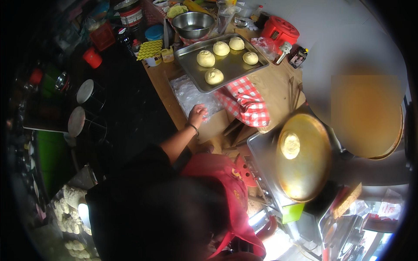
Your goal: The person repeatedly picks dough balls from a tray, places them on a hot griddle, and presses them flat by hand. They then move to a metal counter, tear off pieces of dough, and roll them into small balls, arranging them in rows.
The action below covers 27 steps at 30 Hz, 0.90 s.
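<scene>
My left hand [198,113] hovers, loosely curled with the fingers apart and no object visible in it, over a clear plastic sheet [186,89] at the table's edge. My right hand [268,228] is low by the stove, near a light green piece [293,212]; what its fingers touch is unclear. Several rounded, coiled dough pieces [214,76] sit apart on a metal baking tray [203,88]. A red-and-white checkered cloth [249,101] lies below the tray. One flattened dough piece [290,145] rests in a large round pan [308,173] on the stove.
Beyond the tray stand a steel bowl [193,25], a red lidded container [281,30] and a yellow egg tray [149,50]. Metal tongs [291,93] lie near the pan. Round stools [85,91] stand at the left. A second large pan [392,148] is partly blurred at the right.
</scene>
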Motion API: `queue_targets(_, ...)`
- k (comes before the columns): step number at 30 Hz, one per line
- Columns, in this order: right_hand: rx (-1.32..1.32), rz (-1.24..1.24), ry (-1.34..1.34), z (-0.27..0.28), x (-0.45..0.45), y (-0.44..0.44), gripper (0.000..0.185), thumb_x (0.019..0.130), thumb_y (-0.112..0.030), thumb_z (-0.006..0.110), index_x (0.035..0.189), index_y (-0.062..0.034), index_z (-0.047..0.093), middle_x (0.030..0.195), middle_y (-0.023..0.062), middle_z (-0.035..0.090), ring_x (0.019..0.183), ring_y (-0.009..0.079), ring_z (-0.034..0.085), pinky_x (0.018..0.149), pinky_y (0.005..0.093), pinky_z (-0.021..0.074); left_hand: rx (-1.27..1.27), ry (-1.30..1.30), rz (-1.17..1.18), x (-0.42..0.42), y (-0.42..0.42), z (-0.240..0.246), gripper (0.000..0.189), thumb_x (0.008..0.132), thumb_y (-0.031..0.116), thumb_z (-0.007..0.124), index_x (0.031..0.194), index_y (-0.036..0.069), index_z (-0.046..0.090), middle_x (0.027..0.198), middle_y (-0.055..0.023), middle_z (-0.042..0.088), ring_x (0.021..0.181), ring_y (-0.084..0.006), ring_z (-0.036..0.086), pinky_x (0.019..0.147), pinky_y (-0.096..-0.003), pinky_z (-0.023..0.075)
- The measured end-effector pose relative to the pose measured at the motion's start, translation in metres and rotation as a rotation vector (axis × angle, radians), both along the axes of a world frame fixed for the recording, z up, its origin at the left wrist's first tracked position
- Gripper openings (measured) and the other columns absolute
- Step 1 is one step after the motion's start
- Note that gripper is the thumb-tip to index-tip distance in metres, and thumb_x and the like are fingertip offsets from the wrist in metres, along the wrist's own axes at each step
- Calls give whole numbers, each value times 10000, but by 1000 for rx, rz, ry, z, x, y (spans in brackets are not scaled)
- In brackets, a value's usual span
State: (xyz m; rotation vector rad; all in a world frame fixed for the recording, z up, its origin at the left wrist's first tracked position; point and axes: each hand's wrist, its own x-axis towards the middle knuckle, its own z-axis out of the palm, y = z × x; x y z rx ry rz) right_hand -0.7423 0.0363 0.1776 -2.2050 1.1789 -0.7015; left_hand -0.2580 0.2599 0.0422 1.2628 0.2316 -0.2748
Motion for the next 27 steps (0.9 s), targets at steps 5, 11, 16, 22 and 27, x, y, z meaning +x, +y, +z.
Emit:
queue_targets(5, 32, 21, -95, 1, 2, 5, 195, 915, -56, 524, 1064, 32, 616, 1026, 146, 648, 950, 250, 611, 856, 357, 473, -46, -37, 93, 29, 8, 17, 365, 838, 151, 645, 1162, 42, 518, 1047, -91, 609, 937, -203, 611, 722, -350, 547)
queue_targets(11, 93, -1, 34, 4, 29, -2, 194, 915, -45, 523, 1065, 30, 621, 1028, 141, 649, 947, 242, 613, 848, 344, 483, -128, -53, 144, 86, 4, 26, 280, 896, 95, 539, 1167, 30, 522, 1082, -100, 586, 946, -202, 601, 749, -358, 557)
queue_targets(16, 86, 34, 74, 5, 80, -21, 190, 916, -44, 523, 1057, 33, 623, 1022, 139, 650, 943, 242, 614, 843, 345, 486, 8, -15, 115, 156, 6, 14, 333, 833, 91, 616, 1157, 39, 556, 1144, -98, 579, 999, -210, 589, 819, -349, 519)
queue_targets(22, 69, 94, 141, -4, 142, -48, 184, 916, -43, 522, 1046, 36, 626, 1014, 137, 651, 938, 242, 616, 838, 348, 491, 840, -526, -317, 202, 1, 24, 796, 699, 284, 771, 1382, 139, 388, 1407, -207, 356, 1294, -355, 375, 1037, -390, 368)
queue_targets(27, 184, 37, 76, -18, 184, -60, 169, 916, -40, 525, 1015, 42, 635, 998, 134, 652, 919, 240, 623, 820, 348, 502, 1377, -792, -890, 220, -22, 53, 1000, 587, 230, 823, 1436, 292, 300, 1503, -128, 217, 1378, -333, 246, 1044, -506, 330)
